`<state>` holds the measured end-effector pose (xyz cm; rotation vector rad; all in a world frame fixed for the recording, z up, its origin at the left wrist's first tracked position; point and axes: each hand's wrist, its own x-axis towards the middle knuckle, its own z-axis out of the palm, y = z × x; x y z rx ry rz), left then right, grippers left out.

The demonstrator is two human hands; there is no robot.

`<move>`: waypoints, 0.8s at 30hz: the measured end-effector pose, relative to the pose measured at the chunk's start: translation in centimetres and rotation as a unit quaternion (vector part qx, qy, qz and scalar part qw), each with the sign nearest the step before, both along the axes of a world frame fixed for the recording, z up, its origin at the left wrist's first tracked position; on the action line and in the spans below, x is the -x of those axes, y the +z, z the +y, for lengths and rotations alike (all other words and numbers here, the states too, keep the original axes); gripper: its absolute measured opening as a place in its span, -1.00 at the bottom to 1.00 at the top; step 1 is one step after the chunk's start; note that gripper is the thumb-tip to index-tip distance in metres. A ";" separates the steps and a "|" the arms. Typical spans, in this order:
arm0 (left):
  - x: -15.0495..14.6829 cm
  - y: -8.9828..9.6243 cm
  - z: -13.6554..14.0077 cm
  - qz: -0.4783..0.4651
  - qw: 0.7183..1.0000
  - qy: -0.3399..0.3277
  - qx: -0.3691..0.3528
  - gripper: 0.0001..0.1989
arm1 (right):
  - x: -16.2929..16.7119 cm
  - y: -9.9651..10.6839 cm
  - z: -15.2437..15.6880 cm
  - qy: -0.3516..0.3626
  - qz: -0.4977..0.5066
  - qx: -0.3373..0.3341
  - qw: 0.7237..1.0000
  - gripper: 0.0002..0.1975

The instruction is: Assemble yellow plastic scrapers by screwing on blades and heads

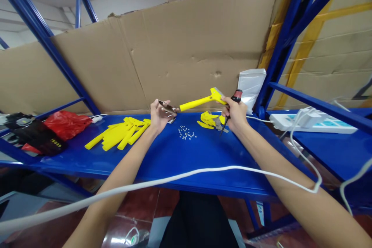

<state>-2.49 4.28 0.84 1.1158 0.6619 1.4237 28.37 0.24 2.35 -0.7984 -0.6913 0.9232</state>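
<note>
Head view. Clock directions were read from the scatter of tiny silvery metal fasteners (187, 133) on the glossy blue metal tabletop (174, 159), taken as the centre of the dial. The yellow plastic scraper-like tool with a long round handle (197, 102) was held above the surface at 1 o'clock, its wide head toward 3 and its handle end toward 9.

Likely faults: gripped only at its head, the tool could have tipped or twisted, since the same hand also carried the red-and-black-handled screwdriver (237, 94). A turn of that wrist could have swept the steel shaft through the small yellow plastic pieces (207, 117) at 2 o'clock. A lowered hand could have scattered the fasteners, and the slack white cable (174, 178), crossing both forearms in view at 6 o'clock, could have snagged a sleeveless arm.

Pose: the right hand (237, 114), between 2 and 3 o'clock, pinched the tool's head and kept the screwdriver in its palm, shaft slanting down toward 7. The left hand (158, 119), at 10 o'clock, was raised with its fingers closed on a thin dark shiny object (167, 107), probably metal; whether it touched the tool's handle end could not be told. The heap of long yellow plastic handles (116, 135) lay at 9 o'clock.
</note>
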 end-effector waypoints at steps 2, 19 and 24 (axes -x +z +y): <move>-0.2 0.1 -0.1 -0.039 0.999 0.015 0.003 -0.34 | 0.2 -0.1 -0.1 0.012 -0.008 -0.001 1.000 -0.57; 1.6 -2.5 3.0 0.206 0.952 0.002 -0.226 0.10 | 0.0 -0.2 0.3 -0.050 0.033 -0.038 0.997 -0.59; 1.0 -3.4 2.3 0.330 0.893 0.026 -0.304 0.35 | 0.2 0.0 0.0 -0.027 0.024 -0.070 0.997 -0.55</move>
